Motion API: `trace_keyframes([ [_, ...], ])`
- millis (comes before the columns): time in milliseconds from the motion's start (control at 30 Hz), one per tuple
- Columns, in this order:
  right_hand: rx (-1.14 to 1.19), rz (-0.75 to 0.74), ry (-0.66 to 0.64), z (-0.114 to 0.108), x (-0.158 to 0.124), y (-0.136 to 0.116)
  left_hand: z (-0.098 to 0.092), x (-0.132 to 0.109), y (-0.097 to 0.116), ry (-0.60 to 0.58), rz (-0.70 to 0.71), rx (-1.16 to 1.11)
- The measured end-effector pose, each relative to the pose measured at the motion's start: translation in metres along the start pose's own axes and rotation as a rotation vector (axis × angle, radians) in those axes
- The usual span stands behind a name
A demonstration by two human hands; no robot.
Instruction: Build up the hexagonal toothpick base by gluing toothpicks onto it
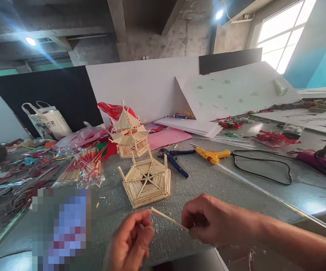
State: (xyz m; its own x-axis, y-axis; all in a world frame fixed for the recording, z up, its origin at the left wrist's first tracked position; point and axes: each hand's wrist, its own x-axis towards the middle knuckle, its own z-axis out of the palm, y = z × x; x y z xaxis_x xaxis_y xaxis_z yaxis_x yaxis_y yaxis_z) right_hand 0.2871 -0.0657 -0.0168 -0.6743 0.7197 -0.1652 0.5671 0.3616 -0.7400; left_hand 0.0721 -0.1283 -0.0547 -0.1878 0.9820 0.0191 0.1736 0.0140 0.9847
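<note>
A thin wooden stick [168, 218] slants between my two hands near the table's front edge. Its right end is pinched in the fingertips of my right hand [208, 218]. My left hand [133, 241] has its fingers curled at the stick's left end; whether they grip anything is unclear. Just beyond lies a hexagonal stick frame [146, 180] with short upright posts at its corners. Behind it stands a small tiered pagoda [130, 135] built of sticks, with a pointed roof.
Blue pliers [175, 160] and a yellow glue gun [213, 154] with a black cord lie right of the frame. A clear rod [278, 199] runs toward the right front. Bagged sticks [88, 165] lie left. A purple power strip [317, 162] is far right.
</note>
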Motion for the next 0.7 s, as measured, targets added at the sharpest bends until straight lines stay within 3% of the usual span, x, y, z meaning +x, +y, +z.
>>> trace_keyframes([
  [133,0.047,-0.059,-0.06,0.024,0.01,-0.005,0.014,0.002,-0.003,-0.202,-0.082,-0.138],
  [233,-0.211,-0.275,0.187,0.023,0.012,-0.012,0.012,0.004,-0.003,-0.242,-0.092,-0.134],
  [333,-0.533,-0.592,0.403,0.006,0.009,-0.024,0.006,0.005,0.004,-0.295,-0.074,-0.087],
  [467,-0.891,-0.894,0.36,-0.01,0.008,-0.044,0.001,0.007,0.014,-0.438,-0.071,-0.009],
  [600,-1.018,-0.939,0.319,-0.006,0.011,-0.054,0.004,0.008,0.017,-0.508,-0.057,-0.01],
  [700,-1.061,-0.936,0.3,0.001,0.008,-0.05,0.003,0.007,0.016,-0.536,0.005,0.11],
])
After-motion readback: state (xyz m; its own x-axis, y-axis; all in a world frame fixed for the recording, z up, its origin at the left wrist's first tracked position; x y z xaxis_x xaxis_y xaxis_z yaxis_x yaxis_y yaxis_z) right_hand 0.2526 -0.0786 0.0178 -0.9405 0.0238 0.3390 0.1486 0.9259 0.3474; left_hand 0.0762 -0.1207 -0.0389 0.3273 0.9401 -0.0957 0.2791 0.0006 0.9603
